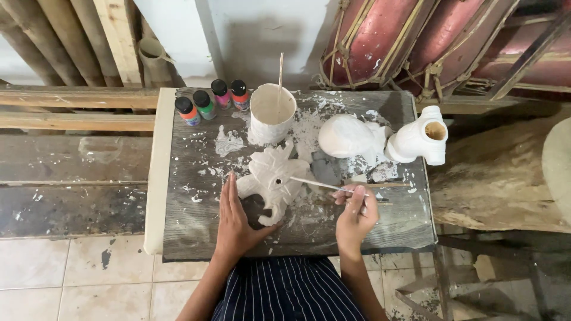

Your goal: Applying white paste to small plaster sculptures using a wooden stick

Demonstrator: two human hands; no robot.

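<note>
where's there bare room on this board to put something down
Freest: the board's left strip, below the paint bottles and left of the left hand, and the front right corner beyond the right hand. Crowded: the middle and back, with the white elephant figure, cup and two white figures.

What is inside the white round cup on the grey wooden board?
A thin wooden stick stands up out of the white round cup, leaning on its rim. The inside looks coated white. The cup's wall hides the stick's lower end and the bottom.
</note>
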